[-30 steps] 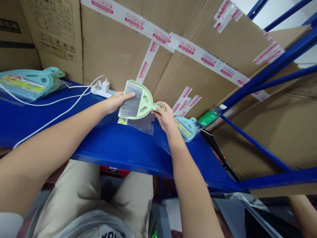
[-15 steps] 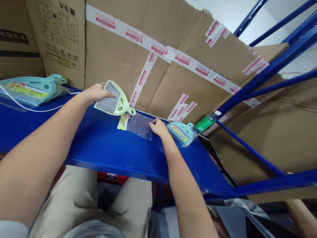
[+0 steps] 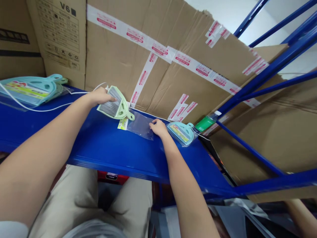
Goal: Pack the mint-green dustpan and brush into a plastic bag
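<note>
My left hand (image 3: pixel 100 96) grips a light green mini dustpan with a grey brush (image 3: pixel 115 104), held tilted just above the blue shelf (image 3: pixel 111 148). A clear plastic bag with a printed card (image 3: pixel 138 125) lies flat on the shelf. My right hand (image 3: pixel 158 127) rests on the bag's right end, fingers curled onto the plastic. Right of that hand lies a bagged teal dustpan set (image 3: pixel 182 132).
Taped cardboard boxes (image 3: pixel 173 49) stand behind the shelf. A stack of bagged teal dustpan sets (image 3: pixel 29 87) lies at the far left, with a white cable (image 3: pixel 49 106) running past it. A green-labelled bottle (image 3: pixel 206 122) lies at the right by blue rack struts (image 3: pixel 250 150).
My right hand let go of the dustpan handle and dropped onto the bag. My left hand carried the green dustpan and brush left and down toward the shelf.
</note>
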Demonstrator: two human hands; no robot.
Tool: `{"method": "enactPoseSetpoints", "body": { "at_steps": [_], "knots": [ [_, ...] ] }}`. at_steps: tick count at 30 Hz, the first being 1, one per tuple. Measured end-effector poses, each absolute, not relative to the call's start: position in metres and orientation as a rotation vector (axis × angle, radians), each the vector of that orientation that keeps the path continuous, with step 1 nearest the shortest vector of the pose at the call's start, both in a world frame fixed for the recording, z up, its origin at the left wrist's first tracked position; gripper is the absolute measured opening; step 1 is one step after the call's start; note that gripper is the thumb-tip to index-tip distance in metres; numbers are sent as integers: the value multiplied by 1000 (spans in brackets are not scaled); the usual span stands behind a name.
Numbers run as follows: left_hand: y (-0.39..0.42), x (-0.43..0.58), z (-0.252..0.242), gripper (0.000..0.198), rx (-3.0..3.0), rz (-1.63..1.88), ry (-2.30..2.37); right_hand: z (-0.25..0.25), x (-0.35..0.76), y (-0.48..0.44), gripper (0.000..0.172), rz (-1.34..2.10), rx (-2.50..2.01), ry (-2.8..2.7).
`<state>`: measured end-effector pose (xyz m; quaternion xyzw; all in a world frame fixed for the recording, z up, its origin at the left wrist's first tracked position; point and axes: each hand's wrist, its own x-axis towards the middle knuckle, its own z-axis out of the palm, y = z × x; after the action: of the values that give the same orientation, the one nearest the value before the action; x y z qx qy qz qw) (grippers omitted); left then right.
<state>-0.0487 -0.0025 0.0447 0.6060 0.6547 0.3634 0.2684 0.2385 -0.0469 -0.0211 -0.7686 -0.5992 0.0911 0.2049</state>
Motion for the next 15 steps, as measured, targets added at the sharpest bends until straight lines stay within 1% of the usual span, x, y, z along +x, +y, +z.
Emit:
{"method": "enactPoseSetpoints", "body": {
  "at_steps": [5, 9, 12, 15],
  "knots": [
    [-7, -39, 39, 26, 1513, 981, 1586, -26, 239, -41, 17, 407, -2027, -1531],
    [-12, -28, 36, 18, 1369, 984, 1473, -26, 238, -36, 25, 520, -1786, -1356],
    [-13, -22, 35, 17, 1305, 1036, 1361, -23, 239, -35, 32, 556, -1546, -1307],
    [-12, -18, 33, 17, 1234, 1085, 1287, -19, 240, -37, 32, 582, -1385, -1270]
  ]
}}
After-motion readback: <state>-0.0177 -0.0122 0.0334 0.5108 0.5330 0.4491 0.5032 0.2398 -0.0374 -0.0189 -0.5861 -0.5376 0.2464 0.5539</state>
